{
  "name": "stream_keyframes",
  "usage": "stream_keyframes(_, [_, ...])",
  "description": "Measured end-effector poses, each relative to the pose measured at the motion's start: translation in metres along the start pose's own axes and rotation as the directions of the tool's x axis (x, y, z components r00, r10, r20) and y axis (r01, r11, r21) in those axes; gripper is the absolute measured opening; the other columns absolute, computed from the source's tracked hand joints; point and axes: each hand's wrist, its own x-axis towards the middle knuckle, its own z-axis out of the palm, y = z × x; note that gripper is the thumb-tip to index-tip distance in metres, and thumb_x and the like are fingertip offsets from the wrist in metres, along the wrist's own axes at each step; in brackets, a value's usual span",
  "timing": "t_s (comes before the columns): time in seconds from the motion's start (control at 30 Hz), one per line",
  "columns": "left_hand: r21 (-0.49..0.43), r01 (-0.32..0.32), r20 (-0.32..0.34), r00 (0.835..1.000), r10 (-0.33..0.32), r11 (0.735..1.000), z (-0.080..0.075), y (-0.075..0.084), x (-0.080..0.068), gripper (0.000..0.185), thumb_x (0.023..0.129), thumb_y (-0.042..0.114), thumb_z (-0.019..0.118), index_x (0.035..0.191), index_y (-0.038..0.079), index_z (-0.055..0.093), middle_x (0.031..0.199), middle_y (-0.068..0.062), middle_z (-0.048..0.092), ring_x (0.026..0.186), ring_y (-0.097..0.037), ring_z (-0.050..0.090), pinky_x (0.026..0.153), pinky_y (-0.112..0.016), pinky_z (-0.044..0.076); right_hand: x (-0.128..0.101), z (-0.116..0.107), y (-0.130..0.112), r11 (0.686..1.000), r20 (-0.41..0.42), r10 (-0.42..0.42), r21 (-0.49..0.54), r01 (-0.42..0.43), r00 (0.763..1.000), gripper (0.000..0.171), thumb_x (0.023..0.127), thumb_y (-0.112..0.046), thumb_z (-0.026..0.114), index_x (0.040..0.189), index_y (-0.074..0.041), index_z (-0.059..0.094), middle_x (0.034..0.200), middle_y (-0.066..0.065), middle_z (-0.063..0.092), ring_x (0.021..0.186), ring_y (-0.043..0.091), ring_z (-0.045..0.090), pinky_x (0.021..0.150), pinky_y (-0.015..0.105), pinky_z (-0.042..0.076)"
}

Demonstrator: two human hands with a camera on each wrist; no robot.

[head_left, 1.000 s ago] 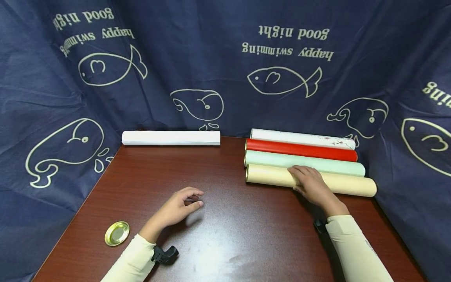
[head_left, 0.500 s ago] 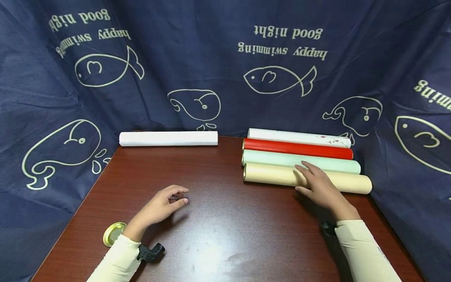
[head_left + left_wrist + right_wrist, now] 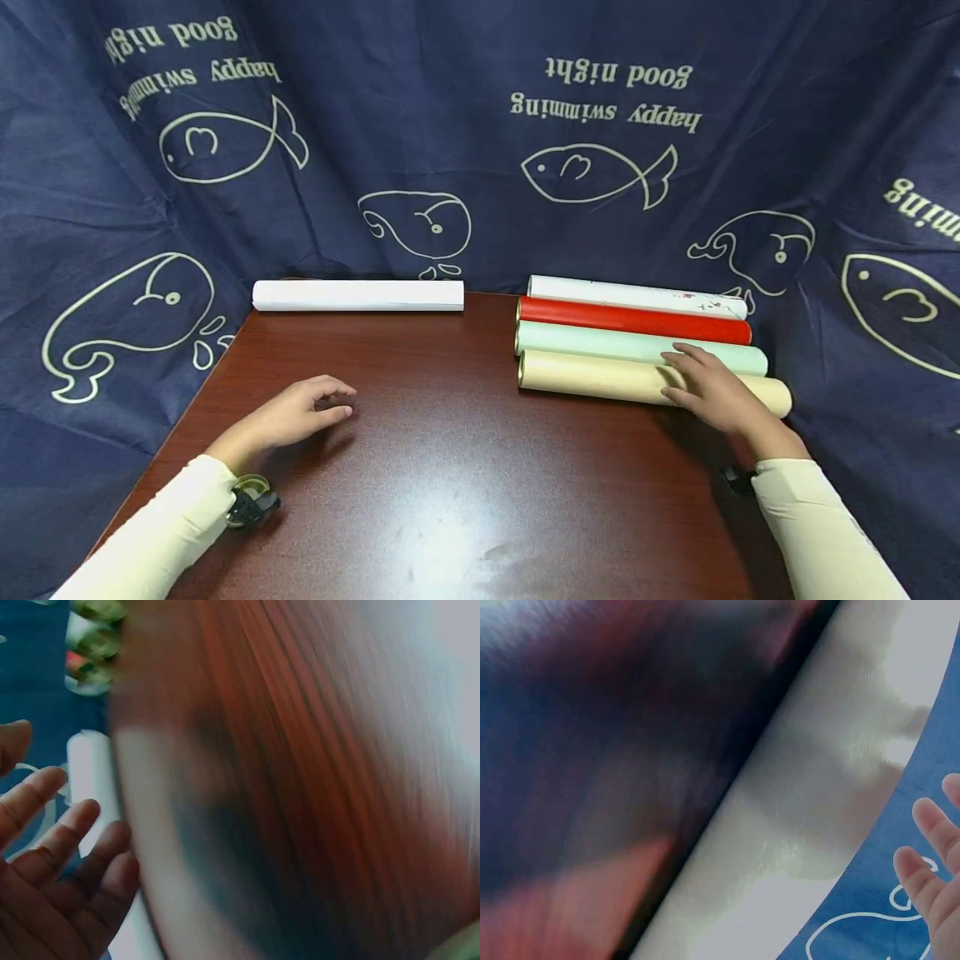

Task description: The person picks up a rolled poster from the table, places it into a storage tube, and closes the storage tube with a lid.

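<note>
My right hand [image 3: 716,396] is over the right part of a cream tube [image 3: 592,379], fingers spread and loosely bent. In the right wrist view the cream tube [image 3: 780,802] runs diagonally with the hand's shadow on it, and fingertips [image 3: 922,877] show at the right edge. Behind it lie a mint green tube [image 3: 592,337], a red tube [image 3: 630,319] and a white tube with a blossom print [image 3: 630,293], side by side. My left hand [image 3: 296,412] hovers above the left of the table, fingers relaxed and holding nothing.
A white roll [image 3: 360,296] lies along the back left edge of the brown table [image 3: 435,433]. A gold metal lid [image 3: 253,485] is mostly hidden behind the left wrist's black camera mount. Navy cloth [image 3: 420,125] with fish and whale drawings surrounds the table at back and sides.
My left hand has moved left and slightly away from me, its wrist now covering much of the lid. The right hand has slid right along the cream tube, its fingers spreading.
</note>
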Motion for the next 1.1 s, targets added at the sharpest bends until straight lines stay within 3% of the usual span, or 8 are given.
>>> stream_keyframes(0.2, [0.117, 0.024, 0.038, 0.999, -0.029, 0.993, -0.023, -0.027, 0.032, 0.027, 0.096, 0.017, 0.066, 0.116, -0.001, 0.067, 0.110, -0.012, 0.066, 0.102, -0.030, 0.062, 0.087, -0.049, 0.050, 0.025, -0.006, 0.012, 0.998, 0.064, -0.041, -0.054, 0.045, 0.997, 0.057, 0.081, -0.013, 0.080, 0.129, 0.007, 0.056, 0.127, 0.030, 0.053, 0.113, 0.050, 0.050, 0.091, 0.062, 0.041])
stream_keyframes(0.43, [0.221, 0.028, 0.043, 0.998, -0.038, 0.975, -0.028, -0.041, 0.074, 0.031, 0.097, 0.016, 0.064, 0.120, -0.004, 0.065, 0.119, -0.020, 0.062, 0.115, -0.038, 0.057, 0.097, -0.054, 0.045, 0.060, -0.011, 0.020, 0.991, 0.186, -0.028, -0.122, 0.051, 0.982, 0.060, 0.084, -0.017, 0.078, 0.133, 0.007, 0.053, 0.129, 0.030, 0.053, 0.117, 0.049, 0.050, 0.098, 0.062, 0.039])
stream_keyframes(0.77, [0.432, 0.099, -0.085, 0.994, -0.069, 0.896, -0.029, -0.034, 0.142, 0.039, 0.094, 0.019, 0.067, 0.126, -0.003, 0.063, 0.126, -0.020, 0.056, 0.120, -0.039, 0.051, 0.102, -0.052, 0.041, 0.121, -0.011, 0.036, 0.979, 0.250, -0.018, -0.192, 0.068, 0.968, 0.050, 0.091, -0.016, 0.070, 0.131, 0.009, 0.054, 0.127, 0.031, 0.055, 0.117, 0.051, 0.051, 0.099, 0.062, 0.039])
stream_keyframes(0.97, [0.518, 0.137, -0.197, 0.980, -0.038, 0.844, -0.018, -0.041, 0.170, 0.050, 0.086, 0.018, 0.074, 0.131, 0.001, 0.060, 0.134, -0.026, 0.049, 0.126, -0.045, 0.044, 0.095, -0.061, 0.044, 0.146, 0.002, 0.040, 0.986, 0.314, 0.113, -0.149, -0.069, 0.943, 0.054, 0.099, -0.023, 0.059, 0.138, 0.012, 0.045, 0.135, 0.036, 0.048, 0.124, 0.055, 0.042, 0.105, 0.063, 0.032])
stream_keyframes(1.1, [0.512, 0.186, -0.230, 0.970, -0.076, 0.839, -0.015, -0.045, 0.183, 0.061, 0.084, 0.020, 0.077, 0.137, 0.001, 0.054, 0.142, -0.029, 0.043, 0.133, -0.048, 0.037, 0.101, -0.063, 0.038, 0.156, 0.014, 0.045, 0.982, 0.308, 0.180, -0.108, -0.154, 0.934, 0.054, 0.101, -0.023, 0.053, 0.138, 0.016, 0.042, 0.137, 0.039, 0.044, 0.127, 0.056, 0.038, 0.107, 0.063, 0.029])
